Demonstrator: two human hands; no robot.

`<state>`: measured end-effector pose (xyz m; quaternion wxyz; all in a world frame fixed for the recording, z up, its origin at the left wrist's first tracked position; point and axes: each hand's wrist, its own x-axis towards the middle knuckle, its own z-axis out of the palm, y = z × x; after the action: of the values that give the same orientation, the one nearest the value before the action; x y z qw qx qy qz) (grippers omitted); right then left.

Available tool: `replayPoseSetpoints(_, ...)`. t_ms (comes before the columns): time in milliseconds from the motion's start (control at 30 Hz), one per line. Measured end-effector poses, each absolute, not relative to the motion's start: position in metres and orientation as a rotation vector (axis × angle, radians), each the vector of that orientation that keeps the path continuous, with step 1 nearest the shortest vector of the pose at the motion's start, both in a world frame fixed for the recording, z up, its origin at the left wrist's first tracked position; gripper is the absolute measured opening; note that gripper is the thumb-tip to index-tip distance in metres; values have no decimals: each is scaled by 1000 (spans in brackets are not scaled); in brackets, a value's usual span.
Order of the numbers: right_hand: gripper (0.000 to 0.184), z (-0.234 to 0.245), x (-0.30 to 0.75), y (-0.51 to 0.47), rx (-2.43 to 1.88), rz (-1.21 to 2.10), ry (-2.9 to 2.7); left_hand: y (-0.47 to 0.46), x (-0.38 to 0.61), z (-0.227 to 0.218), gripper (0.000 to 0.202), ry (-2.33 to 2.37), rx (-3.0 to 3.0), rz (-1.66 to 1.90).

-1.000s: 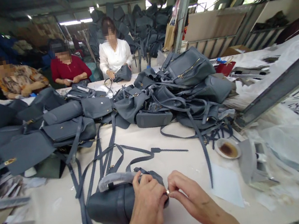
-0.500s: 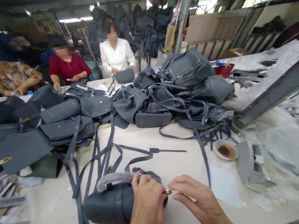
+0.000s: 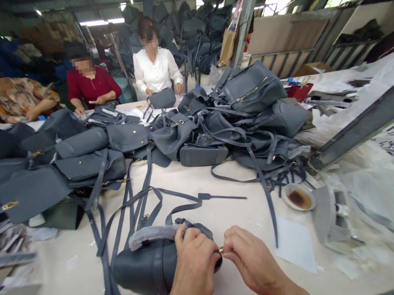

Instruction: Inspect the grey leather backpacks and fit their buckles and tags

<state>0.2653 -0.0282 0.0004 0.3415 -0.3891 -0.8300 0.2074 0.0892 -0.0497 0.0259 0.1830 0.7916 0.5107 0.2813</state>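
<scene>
A dark blue-grey handbag [image 3: 145, 269] lies on its side on the pale table, its carry handle [image 3: 153, 236] wrapped in clear plastic. My left hand [image 3: 196, 258] is closed around the bag's right end, fingers over the edge. Just beyond those fingers a small gold-coloured metal fitting [image 3: 221, 250] sticks out. The thumb and fingers of my right hand [image 3: 247, 257] pinch it from the right. Fingers hide most of the fitting, so its kind cannot be made out.
Several similar bags [image 3: 180, 135] are heaped across the table, with long straps [image 3: 105, 263] trailing left of my bag. At right are a bowl of brown stuff [image 3: 298, 198], a white sheet [image 3: 294, 244] and a slanting metal beam [image 3: 369, 116]. Several people sit opposite, one holding a bag [image 3: 162, 99].
My right hand's fingers, apart beside the metal fitting before, have closed on it. My left hand keeps its hold on the bag. The whole view has shifted slightly.
</scene>
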Motion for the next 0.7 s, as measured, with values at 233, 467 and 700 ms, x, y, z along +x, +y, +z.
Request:
replayPoseSetpoints(233, 25, -2, 284, -34, -1205, 925, -2033, -51, 88, 21, 19, 1409, 2231, 846)
replayPoseSetpoints(467, 11, 14, 272, -34, -1093, 1347, -1721, -50, 86, 20, 20, 1381, 2268, 812)
replayPoseSetpoints(700, 10, 15, 271, -31, -1163, 1527, -1650, -51, 83, 22, 22, 1346, 2285, 803)
